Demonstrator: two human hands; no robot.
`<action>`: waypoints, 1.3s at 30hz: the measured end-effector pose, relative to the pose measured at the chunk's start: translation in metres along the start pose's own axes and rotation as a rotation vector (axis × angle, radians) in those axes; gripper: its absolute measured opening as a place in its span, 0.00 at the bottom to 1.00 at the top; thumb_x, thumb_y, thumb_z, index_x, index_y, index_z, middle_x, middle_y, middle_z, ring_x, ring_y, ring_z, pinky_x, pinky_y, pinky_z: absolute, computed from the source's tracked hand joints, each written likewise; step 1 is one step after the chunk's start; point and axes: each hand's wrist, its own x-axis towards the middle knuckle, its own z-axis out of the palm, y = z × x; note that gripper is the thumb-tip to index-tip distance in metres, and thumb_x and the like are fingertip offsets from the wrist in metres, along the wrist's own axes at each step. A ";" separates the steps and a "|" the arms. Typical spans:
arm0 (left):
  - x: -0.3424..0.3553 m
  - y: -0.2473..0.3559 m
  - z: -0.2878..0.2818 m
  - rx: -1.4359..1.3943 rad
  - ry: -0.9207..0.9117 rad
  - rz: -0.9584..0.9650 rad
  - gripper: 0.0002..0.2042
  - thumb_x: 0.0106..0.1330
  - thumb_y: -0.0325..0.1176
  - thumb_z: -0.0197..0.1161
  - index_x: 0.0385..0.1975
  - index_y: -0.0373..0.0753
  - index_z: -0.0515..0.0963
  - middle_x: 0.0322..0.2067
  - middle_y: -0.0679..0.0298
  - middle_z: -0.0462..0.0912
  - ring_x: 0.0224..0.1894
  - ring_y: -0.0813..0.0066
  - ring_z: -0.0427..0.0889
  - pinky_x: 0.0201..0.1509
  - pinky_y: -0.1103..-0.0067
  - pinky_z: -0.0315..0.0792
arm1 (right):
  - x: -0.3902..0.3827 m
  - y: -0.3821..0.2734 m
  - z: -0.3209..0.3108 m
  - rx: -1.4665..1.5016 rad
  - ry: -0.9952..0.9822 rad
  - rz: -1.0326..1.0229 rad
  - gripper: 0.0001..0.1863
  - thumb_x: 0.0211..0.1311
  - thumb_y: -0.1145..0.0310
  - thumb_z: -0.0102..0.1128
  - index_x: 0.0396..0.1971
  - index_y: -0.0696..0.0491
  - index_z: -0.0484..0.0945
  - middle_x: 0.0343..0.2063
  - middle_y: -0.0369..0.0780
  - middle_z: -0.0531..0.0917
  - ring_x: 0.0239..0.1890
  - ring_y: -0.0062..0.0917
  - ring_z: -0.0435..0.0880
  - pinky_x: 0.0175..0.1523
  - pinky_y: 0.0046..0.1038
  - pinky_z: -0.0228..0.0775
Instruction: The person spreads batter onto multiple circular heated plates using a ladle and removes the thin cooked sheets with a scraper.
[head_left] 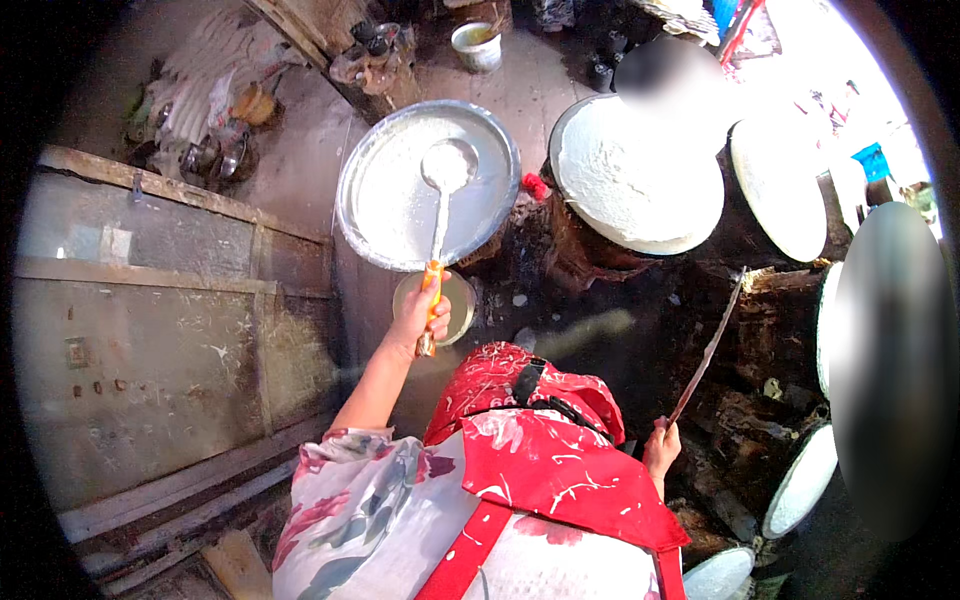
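My left hand [421, 312] is closed round the orange-wrapped handle of a long ladle [440, 215]. The ladle's bowl, coated in white batter, is over a wide metal basin [358, 220] whose inside is covered with the same white stuff. Just below that basin, partly behind my hand, sits a smaller round container [461, 300] of pale liquid. On the right, my right hand [660, 447] grips a long thin stick [708, 355]. The stick slants up and away, its far tip near the edge of a dark, blocky stand [790, 283].
Large round pans of white batter [640, 185] curve along the far and right sides, on dark stands. A pale pail [477, 48] stands at the back. Along my left runs a worn wooden-framed panel [150, 350]. Blurred patches hide parts of the right side.
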 end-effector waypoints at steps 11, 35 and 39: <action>0.202 0.049 -0.083 1.452 0.323 0.073 0.18 0.68 0.45 0.53 0.49 0.39 0.66 0.30 0.51 0.80 0.27 0.58 0.81 0.28 0.64 0.75 | 0.004 -0.101 0.037 -0.297 0.029 -0.313 0.09 0.64 0.70 0.55 0.40 0.58 0.78 0.31 0.41 0.81 0.34 0.27 0.82 0.41 0.26 0.72; -0.011 0.057 0.006 -0.664 -0.387 -0.042 0.20 0.74 0.47 0.41 0.54 0.38 0.63 0.16 0.72 0.58 0.10 0.89 0.58 0.13 0.88 0.60 | 0.035 -0.281 0.296 0.413 -1.255 0.197 0.22 0.68 0.48 0.47 0.28 0.54 0.71 0.16 0.32 0.69 0.13 0.16 0.65 0.17 0.19 0.58; -0.037 0.081 0.011 -0.035 -0.140 0.299 0.21 0.72 0.50 0.44 0.55 0.42 0.64 0.15 0.73 0.59 0.09 0.88 0.57 0.12 0.86 0.58 | 0.023 -0.342 0.296 0.329 -1.166 -0.303 0.21 0.69 0.53 0.47 0.25 0.57 0.72 0.14 0.34 0.70 0.16 0.18 0.68 0.21 0.24 0.61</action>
